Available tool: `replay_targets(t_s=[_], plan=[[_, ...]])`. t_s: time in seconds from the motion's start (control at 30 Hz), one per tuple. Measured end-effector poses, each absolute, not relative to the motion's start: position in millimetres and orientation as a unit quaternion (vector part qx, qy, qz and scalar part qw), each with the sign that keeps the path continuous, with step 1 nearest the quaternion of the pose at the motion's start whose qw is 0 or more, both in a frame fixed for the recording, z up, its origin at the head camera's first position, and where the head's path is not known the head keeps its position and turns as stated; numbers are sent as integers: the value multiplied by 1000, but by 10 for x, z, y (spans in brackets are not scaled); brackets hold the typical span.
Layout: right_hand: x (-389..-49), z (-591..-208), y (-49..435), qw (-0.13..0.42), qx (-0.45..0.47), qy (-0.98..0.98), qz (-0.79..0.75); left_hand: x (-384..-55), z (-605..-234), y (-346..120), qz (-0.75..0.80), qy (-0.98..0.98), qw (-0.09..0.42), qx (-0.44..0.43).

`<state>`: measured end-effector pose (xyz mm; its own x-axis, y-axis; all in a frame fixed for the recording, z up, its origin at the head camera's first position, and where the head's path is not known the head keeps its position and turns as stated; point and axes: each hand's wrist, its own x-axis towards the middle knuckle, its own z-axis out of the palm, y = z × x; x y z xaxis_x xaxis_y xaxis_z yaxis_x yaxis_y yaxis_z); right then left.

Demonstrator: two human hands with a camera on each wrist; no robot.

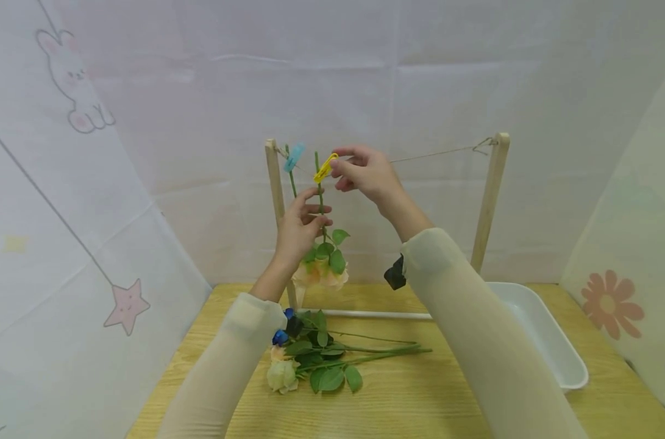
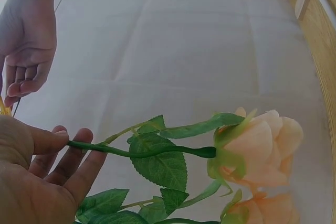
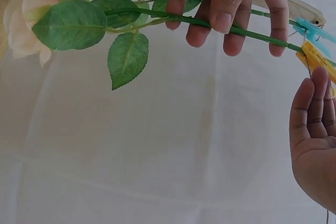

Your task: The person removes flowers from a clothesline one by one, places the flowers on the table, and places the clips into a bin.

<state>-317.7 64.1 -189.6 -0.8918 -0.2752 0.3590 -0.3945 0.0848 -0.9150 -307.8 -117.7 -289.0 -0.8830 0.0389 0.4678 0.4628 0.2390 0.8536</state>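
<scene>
near mid-frame, the left hand [image 1: 303, 222] pinches a stem [image 2: 147, 154] between thumb and fingers, its peach rose [image 2: 265, 145] hanging bloom-down below them; just above, the right hand's [image 1: 367, 174] fingers pinch a yellow clip [image 1: 325, 168] at that stem. a blue clip [image 1: 294, 157] sits left; more flowers [image 1: 332, 379] lie on the tabletop [image 1: 392, 399], lower centre.

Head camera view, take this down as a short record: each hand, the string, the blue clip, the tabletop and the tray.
Left hand: holds the stem of a peach rose, bloom down
Right hand: pinches a yellow clothespin at that stem's upper part
String: runs between two wooden posts
Blue clip: on another stem, near the left post
Tabletop: loose flowers, blue and pale, lying in a pile
White tray: on the right side
</scene>
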Motion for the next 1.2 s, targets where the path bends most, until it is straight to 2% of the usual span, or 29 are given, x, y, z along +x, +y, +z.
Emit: replay_targets(t_s=[0.67, 1.2], plan=[[-3146, -1922, 644, 52, 199, -719, 664, -3060, -2905, -1130, -591, -767, 182, -169], [-3073, -1870, 740, 102, 202, -645, 730, -3001, -2893, -1062, -592, -763, 200, -163]])
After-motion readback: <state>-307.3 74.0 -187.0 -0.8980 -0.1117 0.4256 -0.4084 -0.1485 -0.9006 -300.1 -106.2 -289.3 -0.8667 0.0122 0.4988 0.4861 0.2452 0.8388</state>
